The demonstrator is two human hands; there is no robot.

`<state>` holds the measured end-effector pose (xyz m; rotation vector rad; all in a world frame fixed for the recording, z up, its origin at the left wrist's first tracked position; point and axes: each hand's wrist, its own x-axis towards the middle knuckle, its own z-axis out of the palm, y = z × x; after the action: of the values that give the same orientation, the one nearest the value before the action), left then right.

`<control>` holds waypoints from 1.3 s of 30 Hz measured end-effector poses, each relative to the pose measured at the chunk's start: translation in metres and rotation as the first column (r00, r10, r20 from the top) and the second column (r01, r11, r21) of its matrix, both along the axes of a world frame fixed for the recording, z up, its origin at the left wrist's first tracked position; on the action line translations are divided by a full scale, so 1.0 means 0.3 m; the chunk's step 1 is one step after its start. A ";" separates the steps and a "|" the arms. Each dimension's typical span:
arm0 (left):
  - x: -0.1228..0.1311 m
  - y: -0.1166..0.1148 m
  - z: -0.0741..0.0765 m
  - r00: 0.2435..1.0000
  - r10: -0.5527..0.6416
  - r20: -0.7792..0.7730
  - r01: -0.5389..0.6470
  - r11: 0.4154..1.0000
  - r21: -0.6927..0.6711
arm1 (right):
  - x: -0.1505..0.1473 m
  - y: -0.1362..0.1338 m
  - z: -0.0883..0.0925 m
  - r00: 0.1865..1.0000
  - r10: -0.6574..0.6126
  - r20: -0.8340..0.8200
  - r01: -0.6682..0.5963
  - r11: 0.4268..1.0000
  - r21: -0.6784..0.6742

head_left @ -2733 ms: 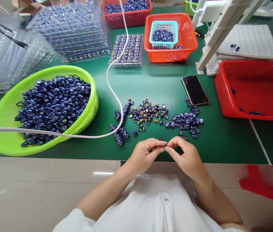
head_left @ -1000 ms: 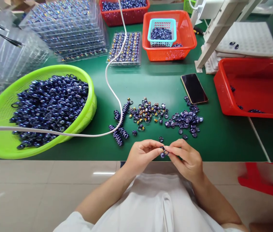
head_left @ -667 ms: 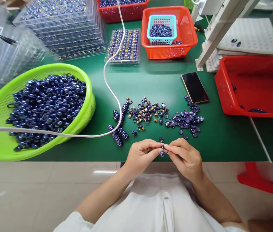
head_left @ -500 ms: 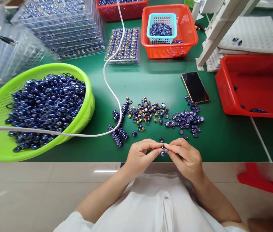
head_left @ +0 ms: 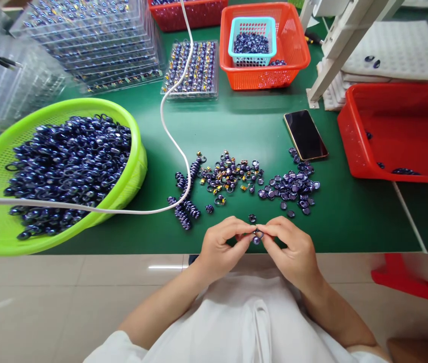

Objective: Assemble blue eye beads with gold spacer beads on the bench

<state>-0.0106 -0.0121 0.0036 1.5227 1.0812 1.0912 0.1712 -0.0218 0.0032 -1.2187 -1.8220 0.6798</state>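
Between my two hands, just above the table's front edge, is a small dark hair tie (head_left: 257, 239) with a shiny purple bead. My left hand (head_left: 226, 247) pinches its left side. From the other side, the thumb and fingertips of my right hand (head_left: 290, 248) close on the same loop. Fingers hide part of it. A small dark round piece (head_left: 252, 218) lies just beyond my fingertips. Farther up are a pile of beaded pieces with gold parts (head_left: 231, 174), a pile of flat dark purple pieces (head_left: 291, 187), and stacked coils of dark pieces (head_left: 182, 217).
A green basket (head_left: 141, 166) full of dark beaded loops stands left, crossed by a white cable (head_left: 176, 143). A phone (head_left: 305, 135) lies right of centre, near a red bin (head_left: 356, 136). An orange basket (head_left: 267, 78) and stacked clear trays (head_left: 123, 55) stand at the back.
Both hands stay close together at the table edge, still pinching the hair tie. The loop and its bead have turned slightly between the fingers. The whole view has shifted a little.
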 end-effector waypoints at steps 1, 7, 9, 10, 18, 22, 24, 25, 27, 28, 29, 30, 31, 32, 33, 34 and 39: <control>0.001 -0.001 -0.002 1.000 0.000 -0.004 0.000 1.000 0.009 | -0.002 0.000 0.000 1.000 -0.001 -0.014 0.001 1.000 -0.022; 0.008 -0.004 -0.006 0.999 0.034 -0.015 -0.035 0.995 -0.091 | -0.012 0.003 -0.001 0.994 -0.037 -0.103 0.024 0.992 -0.125; 0.013 -0.009 -0.008 0.999 0.053 -0.009 -0.054 0.983 -0.177 | -0.014 0.000 -0.001 0.991 -0.049 -0.124 0.030 0.989 -0.145; 0.015 -0.012 -0.009 0.998 0.059 0.000 -0.058 0.974 -0.217 | -0.015 -0.001 -0.001 0.989 -0.051 -0.136 0.031 0.988 -0.150; 0.022 -0.022 -0.004 0.999 0.033 -0.011 -0.034 0.981 -0.193 | -0.021 -0.013 -0.004 0.983 -0.074 -0.169 0.048 0.987 -0.152; 0.026 -0.026 0.000 0.998 0.053 -0.032 -0.057 0.992 -0.115 | -0.033 -0.011 -0.009 0.977 -0.092 -0.195 0.054 0.979 -0.195; 0.027 -0.027 -0.002 0.997 0.068 -0.042 -0.072 0.992 -0.103 | -0.038 -0.008 -0.011 0.973 -0.101 -0.208 0.053 0.974 -0.221; 0.027 -0.027 -0.004 0.996 0.070 -0.052 -0.075 0.992 -0.101 | -0.039 -0.006 -0.011 0.973 -0.102 -0.208 0.052 0.971 -0.232; 0.026 -0.028 -0.006 0.995 0.058 -0.076 -0.066 0.992 -0.106 | -0.032 0.000 -0.008 0.979 -0.085 -0.186 0.039 0.970 -0.238; 0.025 -0.028 -0.006 0.995 0.048 -0.086 -0.057 0.992 -0.115 | -0.023 0.003 -0.005 0.984 -0.061 -0.166 0.021 0.972 -0.233; 0.024 -0.028 -0.006 0.995 0.034 -0.092 -0.046 0.990 -0.131 | -0.010 0.008 -0.002 0.990 -0.021 -0.142 -0.012 0.974 -0.225; 0.024 -0.028 -0.006 0.996 0.019 -0.093 -0.033 0.988 -0.152 | 0.007 0.014 0.000 0.993 0.023 -0.117 -0.047 0.977 -0.209; 0.024 -0.027 -0.006 0.996 0.009 -0.087 -0.025 0.984 -0.176 | 0.028 0.021 0.001 0.993 0.069 -0.091 -0.085 0.978 -0.191; 0.024 -0.026 -0.005 0.997 0.010 -0.076 -0.025 0.979 -0.203 | 0.051 0.031 0.001 0.992 0.106 -0.063 -0.116 0.978 -0.175; 0.024 -0.024 -0.004 0.998 0.021 -0.059 -0.034 0.972 -0.233 | 0.076 0.041 -0.002 0.996 0.087 -0.027 -0.089 0.987 -0.131; 0.025 -0.020 -0.003 0.998 0.044 -0.037 -0.052 0.962 -0.267 | 0.101 0.053 -0.006 0.999 0.038 0.031 -0.035 0.996 -0.087; 0.030 0.009 0.009 0.980 0.163 0.113 -0.094 0.884 -0.458 | 0.186 0.117 -0.048 0.909 -0.117 0.401 0.070 0.989 0.131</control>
<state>-0.0017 -0.0092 0.0062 0.9962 1.2423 0.9411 0.2270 0.0132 -0.0111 -1.4392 -2.0904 0.2708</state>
